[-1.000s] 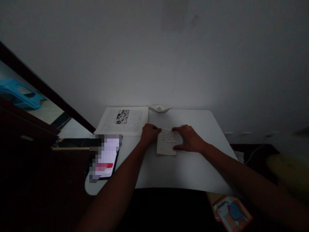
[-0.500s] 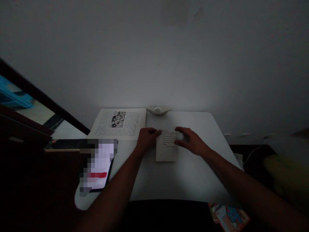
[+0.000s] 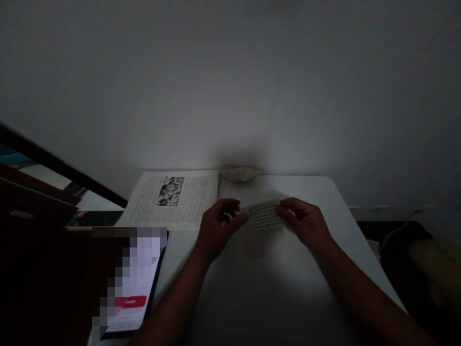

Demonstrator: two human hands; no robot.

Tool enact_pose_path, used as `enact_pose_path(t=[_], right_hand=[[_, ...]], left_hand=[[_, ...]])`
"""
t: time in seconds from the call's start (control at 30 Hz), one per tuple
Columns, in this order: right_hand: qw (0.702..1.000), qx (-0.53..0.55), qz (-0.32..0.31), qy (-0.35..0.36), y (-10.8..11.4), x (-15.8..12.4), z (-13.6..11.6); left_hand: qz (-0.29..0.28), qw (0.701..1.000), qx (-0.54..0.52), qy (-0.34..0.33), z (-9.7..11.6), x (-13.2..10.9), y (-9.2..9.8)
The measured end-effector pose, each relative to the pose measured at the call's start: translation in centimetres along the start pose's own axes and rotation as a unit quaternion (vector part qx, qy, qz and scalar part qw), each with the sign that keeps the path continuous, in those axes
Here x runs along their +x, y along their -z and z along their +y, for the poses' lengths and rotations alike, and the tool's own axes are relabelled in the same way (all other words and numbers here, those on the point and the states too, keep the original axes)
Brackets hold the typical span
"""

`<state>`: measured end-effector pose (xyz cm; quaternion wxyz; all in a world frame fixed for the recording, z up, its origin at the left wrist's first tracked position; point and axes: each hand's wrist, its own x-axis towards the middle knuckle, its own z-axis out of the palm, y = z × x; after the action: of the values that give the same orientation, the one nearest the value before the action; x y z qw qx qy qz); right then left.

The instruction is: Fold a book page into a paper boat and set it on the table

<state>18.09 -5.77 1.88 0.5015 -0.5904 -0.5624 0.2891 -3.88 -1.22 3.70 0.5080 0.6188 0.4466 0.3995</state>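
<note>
A small piece of folded printed paper (image 3: 267, 216) is held up a little above the white table (image 3: 252, 298), tilted with its right side higher. My right hand (image 3: 306, 222) pinches its upper right corner between thumb and fingers. At its left edge, the thumb of my left hand (image 3: 220, 226) presses on the paper, while the fingers are curled behind. Near the wall, a folded paper boat (image 3: 240, 173) stands at the table's back edge. The printed sheets (image 3: 190, 197) with a dark picture lie flat at the back left.
A phone or tablet (image 3: 139, 315) with a lit, partly blurred-out screen lies at the table's left edge. The grey wall (image 3: 237, 86) rises directly behind the table. A yellowish thing (image 3: 437, 269) is at the far right, beyond the table.
The folded paper has been lifted off the table and turned from upright to slanting sideways. My right hand has closed on its right corner. The view has shifted closer.
</note>
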Motion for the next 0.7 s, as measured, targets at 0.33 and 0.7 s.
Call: enact_pose_path(t=[0.33,0.7], right_hand=[[0.949,-0.191,-0.044,0.248,0.2,-1.0,-4.1],[0.948,-0.194,-0.124,0.221,-1.1,-1.4,-3.6]], left_hand=[[-0.072,0.947,0.163,-0.266,2.8,0.0,-1.9],[-0.154,0.923,0.265,-0.232,0.7,-0.7,-2.1]])
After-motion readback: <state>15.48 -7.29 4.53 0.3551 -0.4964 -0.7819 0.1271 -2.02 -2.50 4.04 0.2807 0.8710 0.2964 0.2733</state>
